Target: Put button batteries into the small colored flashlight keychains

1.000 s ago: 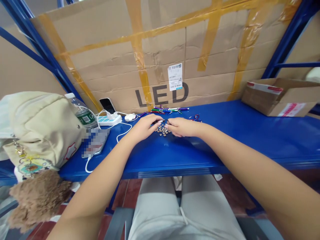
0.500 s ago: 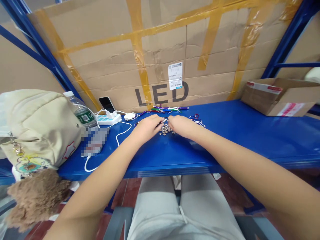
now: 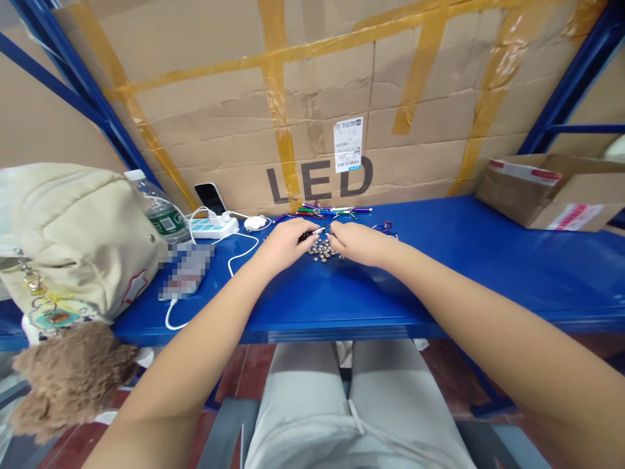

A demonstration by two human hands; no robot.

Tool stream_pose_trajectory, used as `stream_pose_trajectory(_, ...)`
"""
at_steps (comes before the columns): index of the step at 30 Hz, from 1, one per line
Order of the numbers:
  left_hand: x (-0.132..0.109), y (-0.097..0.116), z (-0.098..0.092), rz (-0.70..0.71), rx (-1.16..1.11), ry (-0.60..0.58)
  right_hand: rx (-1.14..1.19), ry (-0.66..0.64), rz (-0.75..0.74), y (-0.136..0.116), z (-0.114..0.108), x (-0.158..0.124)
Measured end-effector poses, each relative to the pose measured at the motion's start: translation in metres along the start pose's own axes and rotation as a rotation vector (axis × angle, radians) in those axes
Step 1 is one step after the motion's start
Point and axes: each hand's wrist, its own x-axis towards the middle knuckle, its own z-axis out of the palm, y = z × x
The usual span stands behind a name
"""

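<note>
My left hand (image 3: 289,242) is closed around a slim black pen-like tube (image 3: 311,233), whose pale silvery end points right. Close to that end, my right hand (image 3: 359,243) is pinched, palm down; whatever lies in its fingertips is too small to make out. Below and between the hands, a loose pile of small round silvery discs (image 3: 322,251) that look like button cells lies on the blue table (image 3: 332,299). Behind them lies a bunch of coloured pen-like tubes (image 3: 332,212) with clips. A red clip (image 3: 387,226) shows beyond my right hand, which partly covers the things there.
On the left are a beige bag (image 3: 83,234), a plastic bottle (image 3: 163,212), a white power strip (image 3: 213,227) with cables and a phone (image 3: 186,272). An open cardboard box (image 3: 551,192) stands at the right. A large taped cardboard sheet (image 3: 219,130) rises behind the table.
My hands have drawn slightly apart, and more of the black tube shows in my left hand. The view has shifted a little.
</note>
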Motion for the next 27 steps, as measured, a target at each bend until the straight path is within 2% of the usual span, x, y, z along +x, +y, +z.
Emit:
stream_pose_trajectory(4, 0.001, 0.000, 0.001, -0.009, 0.000, -0.013, -0.088, 0.033, 0.053, -0.007, -0.004, 0.000)
stream_pose_trajectory(15, 0.000, -0.001, 0.000, -0.014, -0.013, -0.009, 0.001, -0.026, -0.004, 0.003, -0.001, -0.001)
stream_pose_trajectory(20, 0.000, 0.002, 0.001, -0.009, -0.036, -0.025, -0.042, 0.032, 0.024, 0.002, -0.001, 0.001)
stream_pose_trajectory(23, 0.000, 0.003, 0.000, 0.026, -0.024, -0.035, 0.079, 0.077, 0.024, 0.004, 0.002, 0.001)
stream_pose_trajectory(27, -0.002, 0.003, 0.001, 0.083, 0.087, -0.022, 0.453, 0.086, 0.048, -0.003, 0.007, 0.001)
